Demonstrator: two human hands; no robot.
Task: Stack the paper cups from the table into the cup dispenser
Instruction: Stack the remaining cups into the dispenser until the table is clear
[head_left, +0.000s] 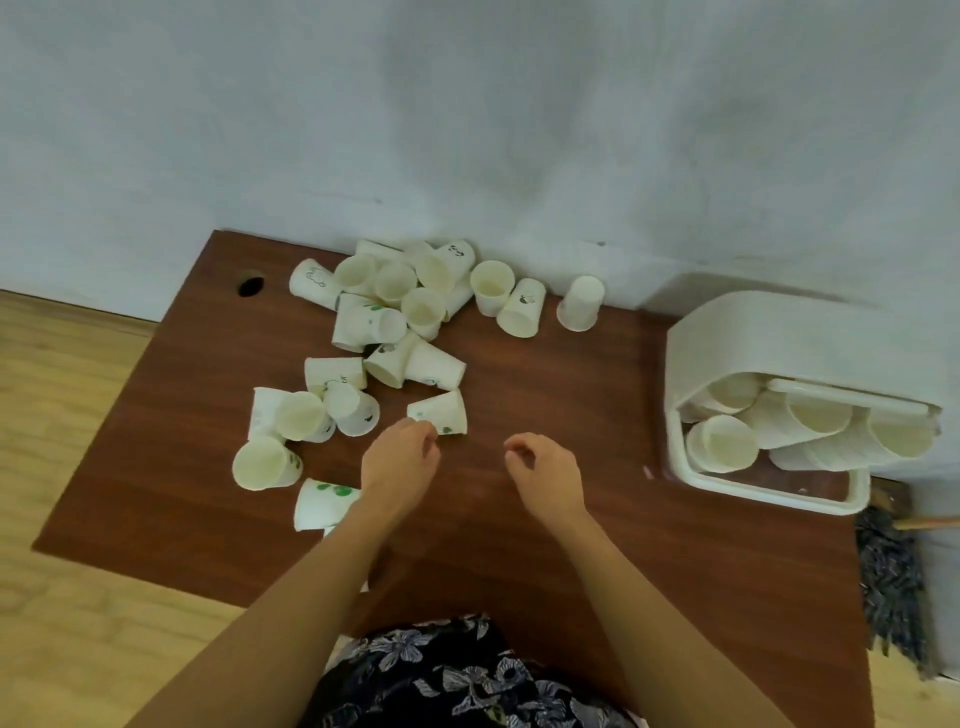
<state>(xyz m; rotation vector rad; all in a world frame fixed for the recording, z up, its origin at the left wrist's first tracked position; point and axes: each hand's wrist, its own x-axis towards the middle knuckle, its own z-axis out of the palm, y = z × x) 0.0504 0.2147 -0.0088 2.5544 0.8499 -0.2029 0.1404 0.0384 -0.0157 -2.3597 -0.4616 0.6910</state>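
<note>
Several white paper cups (395, 291) lie scattered across the left and back of the brown table (545, 374), some printed with green dots or drawings. One green-dotted cup (441, 413) lies on its side nearest my hands. My left hand (397, 457) has its loosely curled fingertips at this cup's near edge, and no grip on it shows. My right hand (545, 467) hovers to the right over bare wood, fingers loosely curled, holding nothing. The white cup dispenser (753, 332) stands at the table's right edge with stacks of cups inside.
A single cup (581, 304) stands upside down by the grey wall. A cable hole (251, 286) is in the table's back left corner. A dark mop head (888, 571) leans beyond the right edge. Wooden floor lies to the left.
</note>
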